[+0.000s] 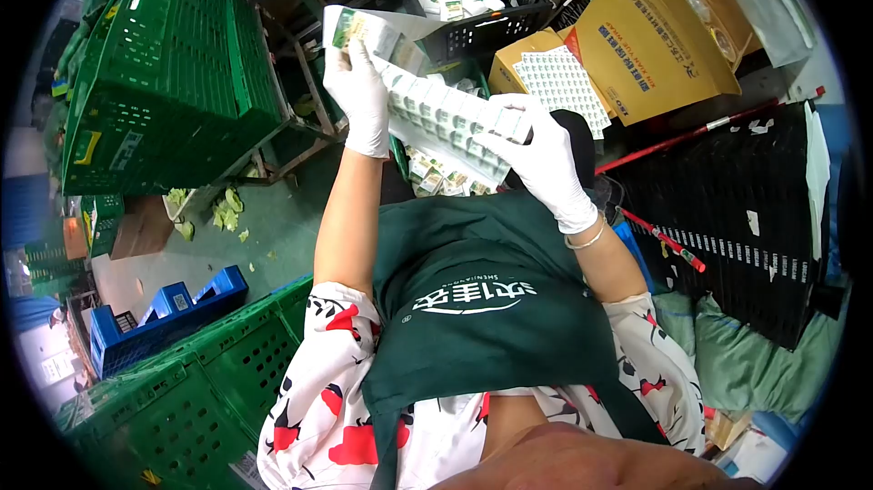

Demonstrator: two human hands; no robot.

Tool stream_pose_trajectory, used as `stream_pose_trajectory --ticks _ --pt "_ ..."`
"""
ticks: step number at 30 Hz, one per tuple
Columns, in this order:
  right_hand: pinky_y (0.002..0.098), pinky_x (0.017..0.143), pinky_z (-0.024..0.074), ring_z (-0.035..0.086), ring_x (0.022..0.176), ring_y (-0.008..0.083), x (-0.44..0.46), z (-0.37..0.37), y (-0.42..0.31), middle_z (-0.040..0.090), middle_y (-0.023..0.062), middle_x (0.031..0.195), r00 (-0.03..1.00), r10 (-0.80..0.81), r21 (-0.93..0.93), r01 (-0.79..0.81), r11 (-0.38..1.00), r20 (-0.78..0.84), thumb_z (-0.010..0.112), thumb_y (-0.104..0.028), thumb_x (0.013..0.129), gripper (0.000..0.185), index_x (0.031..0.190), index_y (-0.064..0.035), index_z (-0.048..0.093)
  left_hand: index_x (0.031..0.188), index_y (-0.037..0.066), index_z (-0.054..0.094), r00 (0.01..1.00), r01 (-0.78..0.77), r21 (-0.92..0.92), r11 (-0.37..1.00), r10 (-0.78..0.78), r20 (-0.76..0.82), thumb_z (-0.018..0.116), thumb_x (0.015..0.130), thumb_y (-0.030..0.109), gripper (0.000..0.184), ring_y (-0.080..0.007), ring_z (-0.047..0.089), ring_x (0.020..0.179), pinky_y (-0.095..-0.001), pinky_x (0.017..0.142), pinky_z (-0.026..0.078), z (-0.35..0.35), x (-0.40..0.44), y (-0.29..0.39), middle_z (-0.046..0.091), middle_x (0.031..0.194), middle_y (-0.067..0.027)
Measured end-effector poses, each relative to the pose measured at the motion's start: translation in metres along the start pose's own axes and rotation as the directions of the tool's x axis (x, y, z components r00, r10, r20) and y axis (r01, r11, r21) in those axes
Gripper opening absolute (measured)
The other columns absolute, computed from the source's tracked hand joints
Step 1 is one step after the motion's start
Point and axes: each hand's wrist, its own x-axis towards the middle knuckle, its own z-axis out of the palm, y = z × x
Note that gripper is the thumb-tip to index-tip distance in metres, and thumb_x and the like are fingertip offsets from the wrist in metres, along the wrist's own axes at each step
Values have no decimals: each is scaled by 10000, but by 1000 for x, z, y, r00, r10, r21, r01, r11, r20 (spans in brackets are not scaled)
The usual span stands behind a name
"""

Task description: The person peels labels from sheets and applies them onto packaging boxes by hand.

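In the head view, my left hand (357, 81), in a white glove, pinches a small printed packet (349, 29) with green and yellow on it between thumb and fingers. A long sheet of printed labels (436, 104) runs from beside that hand to my right hand (544, 155). My right hand, also gloved, grips the sheet's right end with its fingers closed. Below the sheet, several similar packets (446, 176) lie in a green crate, which the sheet and my apron partly hide.
A black crate (496, 31) full of packets stands at the far side. To its right are a brown carton (650, 45) and another label sheet (562, 85). Green crates (173, 81) are stacked at left, blue crates (168, 313) below, black crates (727, 208) at right.
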Motion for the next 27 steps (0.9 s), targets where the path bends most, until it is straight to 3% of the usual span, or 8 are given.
stream_pose_trajectory --ticks 2,6,9,10,17,22,24,27 --pt "288 772 541 664 893 106 -2 2 8 701 92 965 998 61 139 -56 989 -29 742 -82 849 295 1104 -18 608 1190 -54 607 997 11 -42 999 -14 -77 504 1016 73 239 -122 637 870 -274 783 508 5 -5 8 691 1054 -99" --pt "260 788 516 631 867 87 0 -1 8 680 67 961 987 119 234 -91 968 -106 723 -58 859 277 1099 13 606 1142 -58 620 998 -12 5 1000 12 -57 520 1015 88 218 -126 644 864 -271 771 514 8 -6 1 695 1028 -92" --pt "246 790 515 629 880 83 3 -8 -4 675 56 973 982 153 198 -129 972 -110 697 -33 879 231 1089 9 611 1142 -53 627 997 77 28 997 -76 -34 519 1016 96 223 -122 644 866 -269 771 512 -1 1 -1 696 1025 -87" --pt "245 789 515 630 881 81 2 -8 -3 675 56 976 983 152 193 -130 972 -102 697 -33 880 231 1091 8 611 1113 -62 636 990 131 -87 987 -136 -44 529 1002 86 214 -120 636 816 -277 741 508 -1 3 0 706 981 -101" --pt "222 755 512 622 838 57 -1 1 1 679 34 928 978 169 297 -126 946 -123 698 -43 895 168 1035 23 634 1094 -63 617 986 -95 -39 995 89 -142 522 1007 84 196 -126 642 821 -279 747 509 16 -2 15 704 980 -106" --pt "204 728 496 601 812 37 -2 1 11 675 19 882 966 189 365 -114 924 -176 695 -91 917 171 1024 35 652 1173 -51 608 970 -74 -233 970 16 -242 515 1009 69 223 -142 649 846 -279 752 516 23 0 22 700 1011 -112" --pt "207 732 492 600 819 42 -1 0 18 678 23 886 960 220 373 -143 917 -173 690 -106 924 194 1050 37 653 1175 -54 607 969 -109 -206 972 57 -240 518 1009 71 226 -138 648 842 -277 752 515 22 1 21 700 1005 -110" --pt "230 786 505 621 869 71 8 -16 28 690 56 977 996 94 270 -87 959 -11 695 -159 926 271 1114 29 640 1167 -58 608 964 -135 -91 987 109 -244 523 1006 71 222 -131 644 836 -275 749 514 16 3 23 701 997 -107"
